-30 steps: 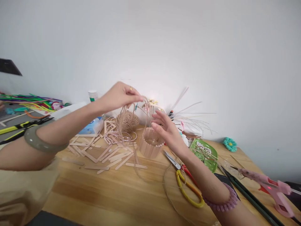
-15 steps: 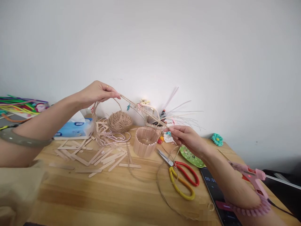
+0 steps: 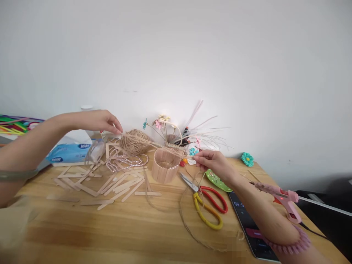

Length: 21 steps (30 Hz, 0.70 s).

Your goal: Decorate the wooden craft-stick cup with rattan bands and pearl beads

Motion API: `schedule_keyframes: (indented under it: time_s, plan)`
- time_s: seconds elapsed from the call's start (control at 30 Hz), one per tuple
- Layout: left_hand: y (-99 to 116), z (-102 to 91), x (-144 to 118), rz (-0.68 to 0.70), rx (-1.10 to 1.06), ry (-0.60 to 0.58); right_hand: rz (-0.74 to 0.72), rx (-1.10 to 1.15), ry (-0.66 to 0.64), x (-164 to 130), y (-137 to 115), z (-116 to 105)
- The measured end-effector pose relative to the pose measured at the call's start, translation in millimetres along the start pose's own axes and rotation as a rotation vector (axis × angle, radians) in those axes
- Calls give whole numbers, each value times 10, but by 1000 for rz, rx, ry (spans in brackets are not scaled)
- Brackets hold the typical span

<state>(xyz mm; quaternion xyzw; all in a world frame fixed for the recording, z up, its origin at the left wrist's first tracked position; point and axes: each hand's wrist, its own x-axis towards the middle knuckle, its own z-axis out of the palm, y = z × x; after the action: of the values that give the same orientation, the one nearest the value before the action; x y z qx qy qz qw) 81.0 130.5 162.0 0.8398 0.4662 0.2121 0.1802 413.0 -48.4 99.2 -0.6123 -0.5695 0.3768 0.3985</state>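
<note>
Head view
Left hand: the left hand is up above the table's back left part. Its fingers are pinched together on one end of the twine.
Right hand: the right hand is near the middle of the table's back edge. Its fingertips are pinched shut on the other end of the twine.
Twine: a bunch of thin tan strands, pulled tight between the two hands. It runs over the cup and does not seem to touch it. More twine hangs down and lies in a loose loop on the table, toward the front edge.
Ball: a round ball of twine sits by the back edge, just under the left hand.
Cup: a small cup made of flat wood sticks, standing up, between the two hands.
Sticks: loose wood sticks lie spread out left of the cup.
Beads: a string of pale pink beads lies beside the ball.
Scissors: red and yellow scissors lie right of the cup, under the right arm.
Phone: a phone lies near the right front corner. Its screen shows "00:" and the rest is hidden by the arm.
Tissue pack: a blue and white pack is near the back left corner. Its writing is too small to read.
Glue gun: a pink glue gun is at the table's right edge.
</note>
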Motion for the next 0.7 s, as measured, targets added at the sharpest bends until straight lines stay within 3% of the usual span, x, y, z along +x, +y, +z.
schedule_keyframes:
  time_s: [0.07,0.13,0.2,0.27,0.33,0.4,0.5,0.7]
  plan:
    - [150,121,-74,26,94,-9,-12,67,-28,3,-24,89]
    - [402,343,-185,76,41,-20,-13,126,-72,8,-71,196]
    - [678,628,-294,147,-260,-158,-32,173,-104,15,-130,298]
    - [890,897,-368,199,-577,-376,-74,212,-121,22,-186,374]
    - [993,1079,-400,197,-733,-501,-121,219,-113,22,-225,411]
    - [997,1153,-415,165,-727,-507,-147,188,-83,3,-231,417]
    - [897,1173,-472,87,-609,-426,-115,149,-58,-60,-141,426]
    - [563,1511,-714,-44,-430,-362,-50,69,-106,-135,390,608]
